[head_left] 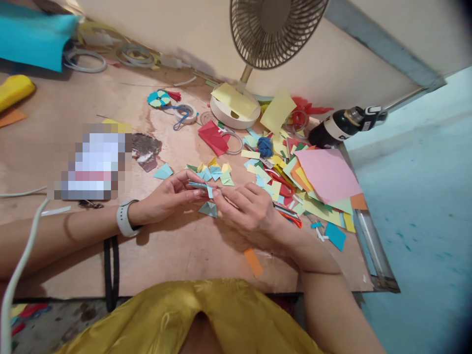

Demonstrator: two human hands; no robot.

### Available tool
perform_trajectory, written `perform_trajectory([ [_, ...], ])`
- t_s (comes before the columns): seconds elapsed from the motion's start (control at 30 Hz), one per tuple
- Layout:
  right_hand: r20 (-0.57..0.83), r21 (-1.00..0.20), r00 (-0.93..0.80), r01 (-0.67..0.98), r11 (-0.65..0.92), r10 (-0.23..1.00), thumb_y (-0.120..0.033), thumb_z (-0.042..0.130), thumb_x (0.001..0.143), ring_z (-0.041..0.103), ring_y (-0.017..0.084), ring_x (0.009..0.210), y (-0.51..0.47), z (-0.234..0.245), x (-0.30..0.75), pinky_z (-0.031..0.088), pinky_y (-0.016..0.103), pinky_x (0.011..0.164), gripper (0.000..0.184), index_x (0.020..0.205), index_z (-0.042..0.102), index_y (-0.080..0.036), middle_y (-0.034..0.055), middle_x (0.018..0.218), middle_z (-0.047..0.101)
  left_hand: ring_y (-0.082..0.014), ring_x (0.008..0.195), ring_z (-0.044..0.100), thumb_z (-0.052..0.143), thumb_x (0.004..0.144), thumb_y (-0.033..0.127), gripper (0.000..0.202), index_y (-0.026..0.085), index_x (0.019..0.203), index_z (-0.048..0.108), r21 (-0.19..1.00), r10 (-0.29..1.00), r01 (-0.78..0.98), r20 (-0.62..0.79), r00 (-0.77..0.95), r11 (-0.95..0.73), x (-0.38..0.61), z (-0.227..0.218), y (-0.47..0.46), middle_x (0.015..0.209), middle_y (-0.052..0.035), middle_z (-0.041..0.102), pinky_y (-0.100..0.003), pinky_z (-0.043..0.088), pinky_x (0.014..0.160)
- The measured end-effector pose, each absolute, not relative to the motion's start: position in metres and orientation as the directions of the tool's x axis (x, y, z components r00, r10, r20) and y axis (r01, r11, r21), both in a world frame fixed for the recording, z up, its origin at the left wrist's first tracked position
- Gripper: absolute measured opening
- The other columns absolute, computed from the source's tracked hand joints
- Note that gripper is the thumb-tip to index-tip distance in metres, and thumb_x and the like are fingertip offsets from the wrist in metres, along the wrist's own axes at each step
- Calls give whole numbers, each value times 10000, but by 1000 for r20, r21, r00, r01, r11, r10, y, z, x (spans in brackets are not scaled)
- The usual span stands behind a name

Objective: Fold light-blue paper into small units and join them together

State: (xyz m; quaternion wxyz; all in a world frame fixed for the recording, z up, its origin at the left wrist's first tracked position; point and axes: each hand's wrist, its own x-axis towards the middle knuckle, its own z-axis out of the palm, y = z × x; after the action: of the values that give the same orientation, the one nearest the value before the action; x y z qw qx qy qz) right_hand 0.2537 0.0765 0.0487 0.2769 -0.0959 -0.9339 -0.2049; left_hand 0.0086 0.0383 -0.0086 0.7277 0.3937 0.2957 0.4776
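Between my two hands is a small folded piece of light blue paper (201, 185). My left hand (181, 189), with a white watch on its wrist, pinches the paper's left end between thumb and fingers. At the other end, my right hand (243, 204) grips it with thumb and forefinger. Below the fingertips a pale blue folded paper (208, 210) lies on the table. Just beyond the hands sits a cluster of small folded papers (216, 172) in blue, green and yellow. An orange paper strip (253, 262) rests nearer my body.
Paper scraps, a pink sheet (329, 174), a box cutter (286, 211) and red-handled scissors (282, 182) crowd the right side. Behind stand a fan (236, 109) and a tilted black bottle (334, 129). A blurred-out phone-like object (94, 162) and white cable (27, 250) are at left.
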Motion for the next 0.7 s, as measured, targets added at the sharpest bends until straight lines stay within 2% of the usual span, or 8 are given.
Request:
perform_trajectory([
  [0.17,501,345,-861,290,893,85,-133,563,1035,654,138,771,75,54,254,455,316,650,197,1179,696,-151,65,1049,799,-176,955,811,837,914,200,168,217,1041,729,843,927,-481,-52,371,239,9,-8,39,1067,-53,841,-274,661,861],
  [0.33,576,363,-816,301,882,41,-197,580,1047,628,128,745,78,48,253,425,305,628,162,1134,713,-162,59,1012,791,-187,954,814,846,906,211,164,211,1022,730,839,934,-482,-81,348,253,10,-8,39,1033,-52,840,-279,663,861],
  [0.5,566,328,-822,296,897,65,-200,607,1030,628,142,782,79,45,253,432,310,656,186,1169,711,-134,80,1036,784,-186,982,813,840,912,204,155,214,1024,735,833,934,-496,-68,350,246,11,-8,39,1046,-48,840,-279,658,893],
  [0.7,586,358,-810,284,889,23,-181,606,1023,629,150,772,80,46,252,432,311,643,182,1149,718,-112,97,1029,794,-180,982,809,842,908,203,157,210,1013,726,816,934,-516,-74,350,259,11,-9,40,1075,-54,841,-295,653,914],
])
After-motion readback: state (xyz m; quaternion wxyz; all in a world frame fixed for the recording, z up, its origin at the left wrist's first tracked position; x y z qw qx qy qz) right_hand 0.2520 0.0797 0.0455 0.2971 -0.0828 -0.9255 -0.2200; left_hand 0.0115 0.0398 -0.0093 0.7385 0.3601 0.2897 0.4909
